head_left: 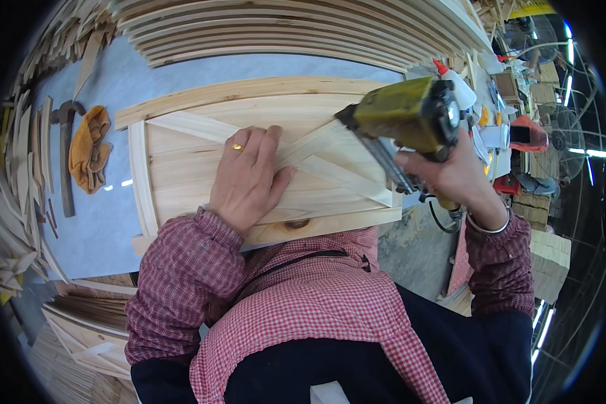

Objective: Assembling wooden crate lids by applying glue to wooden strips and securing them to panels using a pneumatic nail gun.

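A pale wooden panel with crossed diagonal slats lies on the grey-blue workbench in front of me. My left hand, a gold ring on one finger, presses flat on the slats near the crossing. My right hand grips the handle of a yellow-green pneumatic nail gun. The gun's nose points down at the right end of a diagonal slat, near the panel's right edge. A bangle circles my right wrist.
A hammer and an orange-brown cloth lie left of the panel. Long wooden strips are stacked at the bench's far side, and thin offcuts are heaped on the left. More framed panels sit at lower left. Clutter fills the right.
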`<state>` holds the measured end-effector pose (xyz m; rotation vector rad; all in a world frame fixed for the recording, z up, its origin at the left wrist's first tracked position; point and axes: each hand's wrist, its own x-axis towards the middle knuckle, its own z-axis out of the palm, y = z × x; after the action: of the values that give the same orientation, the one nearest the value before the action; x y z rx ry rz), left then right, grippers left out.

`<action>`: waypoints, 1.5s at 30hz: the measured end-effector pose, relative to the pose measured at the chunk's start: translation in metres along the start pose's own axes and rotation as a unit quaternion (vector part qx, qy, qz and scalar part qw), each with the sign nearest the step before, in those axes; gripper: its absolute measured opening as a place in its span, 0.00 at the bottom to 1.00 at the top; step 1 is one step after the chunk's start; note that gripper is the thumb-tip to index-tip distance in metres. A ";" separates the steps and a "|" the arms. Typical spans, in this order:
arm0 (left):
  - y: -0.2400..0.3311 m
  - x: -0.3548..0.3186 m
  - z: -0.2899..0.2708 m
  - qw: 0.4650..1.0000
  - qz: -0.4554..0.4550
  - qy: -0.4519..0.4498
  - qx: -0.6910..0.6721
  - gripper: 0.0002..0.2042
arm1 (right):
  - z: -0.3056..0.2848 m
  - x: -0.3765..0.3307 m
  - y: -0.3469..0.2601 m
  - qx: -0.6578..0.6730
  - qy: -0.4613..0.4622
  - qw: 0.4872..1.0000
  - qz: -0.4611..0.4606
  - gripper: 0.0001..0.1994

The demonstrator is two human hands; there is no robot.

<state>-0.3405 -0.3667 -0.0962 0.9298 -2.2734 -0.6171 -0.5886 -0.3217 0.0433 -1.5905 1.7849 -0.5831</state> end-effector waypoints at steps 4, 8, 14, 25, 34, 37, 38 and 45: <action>0.001 0.002 -0.001 1.000 -0.007 -0.025 0.007 0.25 | -0.040 -0.004 0.021 -0.004 0.027 0.983 0.179 0.14; 0.003 0.003 -0.001 0.999 0.013 -0.013 0.031 0.26 | -0.054 0.001 0.040 -0.025 0.040 0.968 0.245 0.14; 0.004 0.003 0.001 0.999 0.002 -0.012 0.044 0.26 | -0.054 0.007 0.057 -0.009 0.023 0.969 0.245 0.14; -0.056 0.002 -0.064 0.998 -0.021 0.056 0.030 0.30 | -0.033 0.015 0.011 -0.009 0.047 0.981 0.189 0.12; -0.111 -0.004 -0.089 0.993 -0.055 0.049 0.096 0.28 | 0.027 0.058 -0.069 -0.036 -0.090 0.994 0.059 0.14; -0.114 -0.003 -0.089 0.994 -0.067 0.061 0.067 0.25 | 0.046 0.076 -0.095 -0.078 -0.138 0.986 0.051 0.16; -0.115 -0.003 -0.089 0.994 -0.060 0.064 0.069 0.26 | 0.054 0.081 -0.101 -0.069 -0.148 0.986 0.023 0.16; -0.117 -0.005 -0.088 0.994 -0.034 0.080 0.065 0.27 | 0.091 0.105 -0.128 -0.091 -0.203 0.975 -0.011 0.15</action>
<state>-0.2241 -0.4554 -0.1069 1.0820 -2.1662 -0.4120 -0.4387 -0.4356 0.0538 -1.7080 1.5450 -0.0905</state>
